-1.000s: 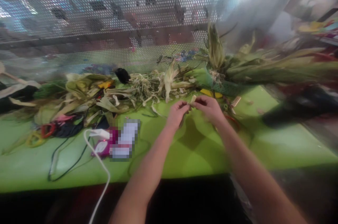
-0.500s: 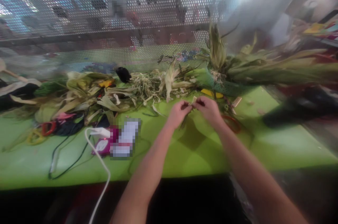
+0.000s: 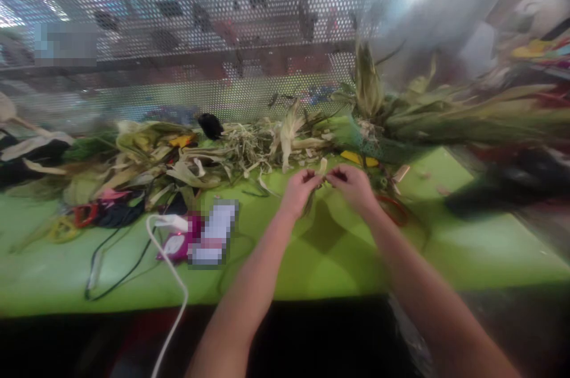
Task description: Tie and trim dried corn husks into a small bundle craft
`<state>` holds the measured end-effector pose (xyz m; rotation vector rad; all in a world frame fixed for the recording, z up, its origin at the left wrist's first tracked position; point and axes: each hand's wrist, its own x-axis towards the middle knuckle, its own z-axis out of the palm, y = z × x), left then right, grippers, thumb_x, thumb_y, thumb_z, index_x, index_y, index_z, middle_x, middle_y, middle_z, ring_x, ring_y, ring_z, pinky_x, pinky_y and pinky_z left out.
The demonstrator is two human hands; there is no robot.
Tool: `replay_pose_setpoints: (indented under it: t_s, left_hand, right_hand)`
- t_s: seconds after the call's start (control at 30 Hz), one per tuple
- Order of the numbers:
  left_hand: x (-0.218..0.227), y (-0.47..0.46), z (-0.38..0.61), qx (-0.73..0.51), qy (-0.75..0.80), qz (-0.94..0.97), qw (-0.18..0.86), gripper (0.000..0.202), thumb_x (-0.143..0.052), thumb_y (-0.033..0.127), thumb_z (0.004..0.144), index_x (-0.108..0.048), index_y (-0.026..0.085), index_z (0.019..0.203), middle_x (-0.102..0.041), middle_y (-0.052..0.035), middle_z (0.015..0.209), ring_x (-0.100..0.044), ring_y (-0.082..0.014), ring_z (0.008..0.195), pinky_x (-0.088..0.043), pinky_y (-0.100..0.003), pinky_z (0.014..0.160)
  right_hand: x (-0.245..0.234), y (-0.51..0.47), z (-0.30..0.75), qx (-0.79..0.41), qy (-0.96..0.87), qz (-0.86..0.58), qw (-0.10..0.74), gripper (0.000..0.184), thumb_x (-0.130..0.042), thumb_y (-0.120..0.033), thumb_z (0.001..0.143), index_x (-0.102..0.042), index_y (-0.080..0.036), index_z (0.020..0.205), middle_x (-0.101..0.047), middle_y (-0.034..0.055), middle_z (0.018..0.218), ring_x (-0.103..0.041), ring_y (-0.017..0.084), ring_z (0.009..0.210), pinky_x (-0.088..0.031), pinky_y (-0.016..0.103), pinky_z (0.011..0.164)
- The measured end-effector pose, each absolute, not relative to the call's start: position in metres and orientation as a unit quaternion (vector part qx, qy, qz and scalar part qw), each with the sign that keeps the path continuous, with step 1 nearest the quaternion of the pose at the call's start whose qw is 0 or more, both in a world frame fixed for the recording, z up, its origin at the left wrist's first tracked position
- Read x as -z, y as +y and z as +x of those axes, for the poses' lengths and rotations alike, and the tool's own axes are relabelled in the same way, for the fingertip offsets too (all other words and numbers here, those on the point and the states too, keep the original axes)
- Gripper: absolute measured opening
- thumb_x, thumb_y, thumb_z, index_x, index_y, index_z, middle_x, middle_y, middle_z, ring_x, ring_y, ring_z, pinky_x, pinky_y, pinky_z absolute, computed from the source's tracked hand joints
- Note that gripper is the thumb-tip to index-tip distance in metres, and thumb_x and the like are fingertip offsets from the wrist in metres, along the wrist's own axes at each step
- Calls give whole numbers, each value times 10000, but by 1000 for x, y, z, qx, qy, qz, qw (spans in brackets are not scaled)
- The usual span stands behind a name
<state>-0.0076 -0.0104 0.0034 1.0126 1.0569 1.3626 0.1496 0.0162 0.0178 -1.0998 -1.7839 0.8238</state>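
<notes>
A small pale strip that looks like corn husk (image 3: 323, 165) stands up between my fingertips, over the green tabletop. My left hand (image 3: 297, 191) pinches it from the left, and some thin dark ends hang below that palm. From the right, my right hand (image 3: 354, 185) is closed in a pinch at the strip's lower end; its fingertips nearly meet those of the left. Blur hides the exact grip. Just beyond the hands lies a heap of dry corn husks (image 3: 289, 135).
A phone (image 3: 214, 232) and a purple packet (image 3: 178, 244) with a white cable (image 3: 182, 289) lie left. Scissors with red (image 3: 84, 215) and yellow handles (image 3: 62, 229) are farther left. A green basket (image 3: 371, 143) of husks stands behind right, before a perforated metal screen (image 3: 214, 28).
My hands have drawn slightly apart, and more of the pale strip now shows upright above the left fingertips. The whole view has shifted a little.
</notes>
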Motion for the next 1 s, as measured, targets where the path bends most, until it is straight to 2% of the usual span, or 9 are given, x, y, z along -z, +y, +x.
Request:
replay_pose_setpoints:
  t_s: [0.37, 0.57, 0.7, 0.8, 0.9, 1.0]
  left_hand:
    - [-6, -11, -7, -578, 443, 422, 540, 245, -772, 301, 670, -660, 128, 801, -647, -19, 738, -572, -117, 712, -427, -278, 754]
    - [-4, -11, -3, -590, 447, 410, 533, 189, -740, 266, 672, -654, 141, 785, -644, -3, 704, -564, -108, 679, -425, -262, 720]
    - [-5, -13, -4, -565, 461, 455, 512, 188, -738, 270, 676, -664, 145, 795, -651, -6, 727, -571, -119, 704, -426, -274, 739]
    - [-6, -12, -7, -545, 469, 467, 515, 172, -736, 256, 669, -678, 145, 786, -651, -9, 731, -565, -121, 704, -415, -278, 742]
    - [-5, -10, -10, -553, 474, 440, 525, 167, -752, 245, 645, -683, 148, 761, -639, 0, 698, -555, -116, 688, -410, -278, 745]
    - [-4, -7, -10, -599, 476, 371, 526, 200, -777, 255, 620, -679, 156, 764, -643, 10, 694, -559, -112, 688, -422, -279, 762]
  right_hand:
    - [-18, 16, 149, -294, -733, -443, 425, 140, -656, -297, 791, -631, -185, 712, -619, -5, 653, -514, 127, 611, -370, 248, 577]
    - [-18, 17, 149, -371, -693, -417, 456, 249, -706, -383, 769, -673, -189, 920, -662, 10, 757, -560, 139, 648, -432, 261, 617]
    - [-14, 19, 149, -332, -706, -426, 459, 174, -691, -354, 772, -641, -189, 740, -619, -2, 692, -534, 139, 650, -406, 261, 615]
    - [-14, 19, 148, -308, -713, -436, 455, 192, -689, -349, 765, -612, -191, 688, -585, -11, 656, -503, 133, 632, -376, 257, 597]
    - [-17, 16, 146, -348, -694, -433, 458, 191, -667, -372, 782, -625, -189, 745, -601, -4, 687, -508, 135, 642, -375, 256, 598]
    - [-16, 14, 142, -420, -668, -428, 441, 266, -668, -442, 777, -626, -181, 811, -609, 2, 719, -510, 136, 647, -375, 258, 592]
